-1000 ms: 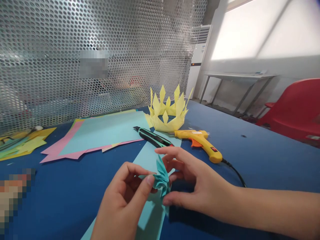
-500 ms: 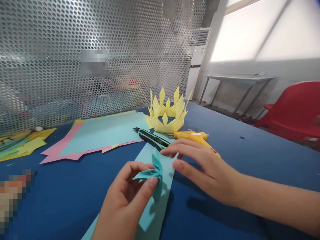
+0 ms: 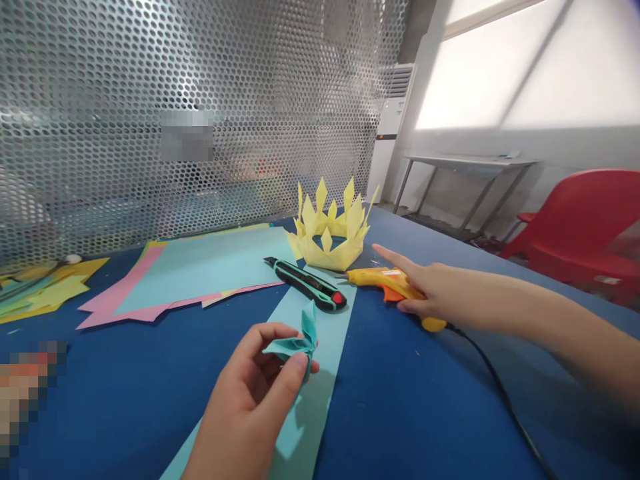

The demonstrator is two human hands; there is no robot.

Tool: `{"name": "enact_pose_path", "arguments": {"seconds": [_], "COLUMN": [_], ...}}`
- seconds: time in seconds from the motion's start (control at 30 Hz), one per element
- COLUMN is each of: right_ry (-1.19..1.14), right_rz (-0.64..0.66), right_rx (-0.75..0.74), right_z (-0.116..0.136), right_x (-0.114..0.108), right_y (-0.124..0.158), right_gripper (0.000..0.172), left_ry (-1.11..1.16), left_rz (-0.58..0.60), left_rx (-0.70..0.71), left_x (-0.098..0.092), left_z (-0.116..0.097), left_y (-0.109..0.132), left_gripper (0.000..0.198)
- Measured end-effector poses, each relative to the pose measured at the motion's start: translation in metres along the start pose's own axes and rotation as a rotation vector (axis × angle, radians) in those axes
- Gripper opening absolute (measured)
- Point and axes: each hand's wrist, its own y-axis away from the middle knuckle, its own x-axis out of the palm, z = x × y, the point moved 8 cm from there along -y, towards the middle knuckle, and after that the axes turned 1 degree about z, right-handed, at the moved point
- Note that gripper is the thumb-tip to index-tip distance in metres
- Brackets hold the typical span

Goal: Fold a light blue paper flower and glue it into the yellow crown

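Pinched between the thumb and fingers of my left hand [image 3: 260, 393] is a folded turquoise paper piece [image 3: 306, 340] with pointed petals. A light blue paper strip [image 3: 320, 387] lies beneath it on the table. My right hand [image 3: 425, 283] is at the handle of a yellow hot glue gun [image 3: 373, 276] with an orange trigger; the index finger points out above it, the thumb is on the near side, and the other fingers are hidden behind. Between the hands, a black and green utility knife [image 3: 310, 283] rests across the strip, blade end toward the far left.
A yellow paper crown [image 3: 333, 243] stands behind the knife. Stacked coloured sheets [image 3: 210, 267] lie to its left, with yellow paper scraps [image 3: 65, 287] farther left. A black cord [image 3: 500, 387] runs from the glue gun toward the front right. A red chair [image 3: 580, 220] stands beyond the table.
My right hand has moved right, away from the turquoise piece, to the glue gun's handle. My left hand still pinches the folded paper. The view has shifted slightly.
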Motion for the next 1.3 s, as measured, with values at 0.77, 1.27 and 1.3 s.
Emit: {"name": "enact_pose_path", "arguments": {"seconds": [0.77, 1.27, 1.3], "right_ry": [-0.222, -1.328, -1.332], "right_rz": [-0.427, -0.025, -0.033], "right_rx": [-0.125, -0.62, -0.633], "right_z": [0.017, 0.096, 0.096], "right_x": [-0.029, 0.022, 0.022], "right_y": [0.001, 0.03, 0.031], "right_gripper": [0.021, 0.012, 0.014], "left_ry": [0.003, -0.097, -0.087], "left_rz": [0.06, 0.203, 0.21], "left_rx": [0.033, 0.147, 0.135], "left_x": [0.008, 0.009, 0.011], "left_z": [-0.001, -0.001, -0.001], "left_y": [0.002, -0.009, -0.008], "left_gripper": [0.02, 0.022, 0.022]}}
